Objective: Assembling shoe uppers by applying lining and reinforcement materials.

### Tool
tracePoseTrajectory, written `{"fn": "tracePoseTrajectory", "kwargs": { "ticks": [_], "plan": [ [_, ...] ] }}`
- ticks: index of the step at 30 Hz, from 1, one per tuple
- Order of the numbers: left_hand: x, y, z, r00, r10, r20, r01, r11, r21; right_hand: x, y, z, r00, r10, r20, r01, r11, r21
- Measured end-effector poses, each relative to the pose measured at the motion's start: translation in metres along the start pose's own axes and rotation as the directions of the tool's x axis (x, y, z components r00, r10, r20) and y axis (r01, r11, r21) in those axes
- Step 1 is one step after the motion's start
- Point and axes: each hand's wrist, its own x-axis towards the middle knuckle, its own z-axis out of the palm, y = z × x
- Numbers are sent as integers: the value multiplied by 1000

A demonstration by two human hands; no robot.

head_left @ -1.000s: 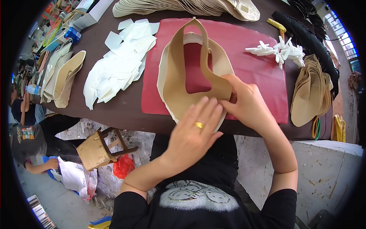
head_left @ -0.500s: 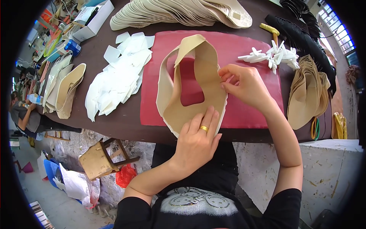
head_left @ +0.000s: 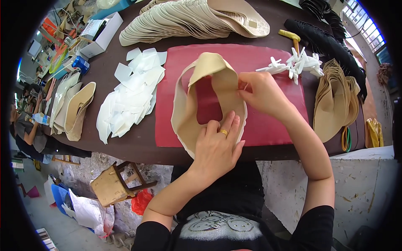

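A tan shoe upper (head_left: 232,85) with a pale underside stands curved into a loop on the red mat (head_left: 272,123). My left hand (head_left: 217,144), a gold ring on one finger, lies on its near part with fingers stretched out, pressing the inner surface. At the upper's right edge my right hand (head_left: 261,92) is closed in a pinch on the rim; the fingertips are partly hidden. White strips (head_left: 299,65) lie in a loose heap on the mat's far right corner, beyond my right hand.
White flat pieces (head_left: 134,92) are piled left of the mat. Stacked beige pieces (head_left: 180,23) lie behind it. On the right are a yellow-headed hammer (head_left: 291,35), tan pieces (head_left: 333,102) and black pieces (head_left: 331,46). A wooden stool (head_left: 111,184) stands below left; another person (head_left: 31,129) sits far left.
The scene has shifted slightly downward in the view. My right hand has moved a little along the upper's right edge, still pinching; my left hand keeps pressing the near part.
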Motion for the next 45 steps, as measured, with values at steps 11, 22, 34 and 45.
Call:
{"fn": "tracePoseTrajectory", "kwargs": {
  "ticks": [11,22,34,45],
  "plan": [
    [13,-2,-15,990,-40,133,41,999,-5,4,-24,-14,999,-38,11,39,990,-134],
    [-11,-10,-13,991,123,49,-124,992,7,-17,15,-10,998,19,-61,-39,935,-352],
    [49,-9,34,983,166,-76,-142,958,250,-5,7,-12,976,-219,-15,174,811,-559],
    [51,5,40,999,28,29,-36,952,303,-19,20,-7,999,-24,-30,7,885,-466]
  ]
}}
